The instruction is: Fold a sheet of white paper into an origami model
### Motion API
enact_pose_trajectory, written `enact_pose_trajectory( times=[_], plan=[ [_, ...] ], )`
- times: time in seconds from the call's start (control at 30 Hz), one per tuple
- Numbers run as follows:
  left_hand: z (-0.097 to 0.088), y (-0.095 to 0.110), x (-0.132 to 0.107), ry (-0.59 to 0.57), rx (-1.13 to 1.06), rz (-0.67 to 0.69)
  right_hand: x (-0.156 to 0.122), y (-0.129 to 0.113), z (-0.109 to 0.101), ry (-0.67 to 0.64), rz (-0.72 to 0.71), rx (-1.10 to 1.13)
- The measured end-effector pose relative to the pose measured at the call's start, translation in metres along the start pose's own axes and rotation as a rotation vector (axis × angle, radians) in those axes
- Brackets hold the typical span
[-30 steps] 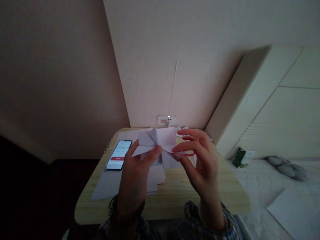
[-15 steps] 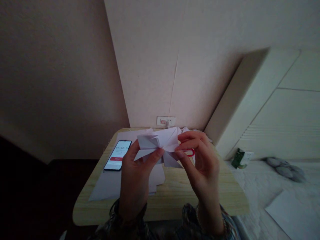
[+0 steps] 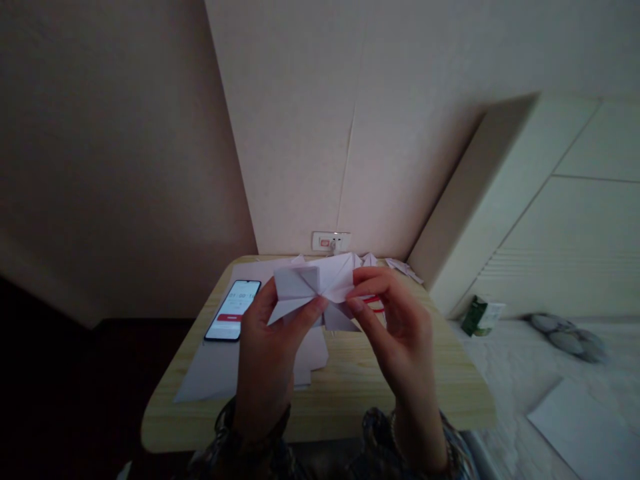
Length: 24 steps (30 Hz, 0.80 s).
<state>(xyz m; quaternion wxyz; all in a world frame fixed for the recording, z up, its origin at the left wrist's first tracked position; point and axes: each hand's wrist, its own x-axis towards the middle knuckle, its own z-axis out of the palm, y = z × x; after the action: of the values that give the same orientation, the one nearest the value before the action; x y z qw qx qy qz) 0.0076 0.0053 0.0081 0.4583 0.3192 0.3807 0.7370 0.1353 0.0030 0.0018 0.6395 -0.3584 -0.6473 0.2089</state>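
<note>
Between my hands, above the table, is a white folded paper [image 3: 336,275] with creased flaps meeting near its middle. My left hand [image 3: 273,350] grips its left part, the thumb pressing close to the centre where the folds meet. At the right edge, my right hand [image 3: 400,327] pinches the paper between thumb and fingers. A flap on the left half lies flat and square. Behind my right fingers shows a red looped handle [image 3: 376,305], mostly hidden; it looks like part of scissors.
A phone [image 3: 233,310] with a lit timer lies on white paper sheets [image 3: 210,373] at the wooden table's [image 3: 390,407] left. More folded papers [image 3: 404,268] lie along the back edge by a wall socket [image 3: 330,241]. Right of the table, a bed holds a green-and-white box [image 3: 483,316] and a sheet [image 3: 585,423].
The raised flap on the left half of the paper has been flattened into a square. Both hands keep their hold, and the view has shifted slightly.
</note>
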Motion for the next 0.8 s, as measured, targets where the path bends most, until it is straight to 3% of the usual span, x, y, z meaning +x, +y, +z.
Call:
enact_pose_trajectory(
  times=[0.37,0.53,0.8],
  plan=[
    [-0.0043,-0.0026,0.0014,-0.072,0.022,0.018,-0.0018,-0.0002,0.0005,0.038,0.043,0.061],
    [-0.0007,0.0019,-0.0002,-0.011,0.022,0.032,-0.0021,-0.0007,0.0001,0.005,0.069,0.069],
    [-0.0006,0.0027,-0.002,-0.027,0.033,0.007,-0.0031,-0.0046,-0.0005,-0.016,0.026,0.072]
  ],
)
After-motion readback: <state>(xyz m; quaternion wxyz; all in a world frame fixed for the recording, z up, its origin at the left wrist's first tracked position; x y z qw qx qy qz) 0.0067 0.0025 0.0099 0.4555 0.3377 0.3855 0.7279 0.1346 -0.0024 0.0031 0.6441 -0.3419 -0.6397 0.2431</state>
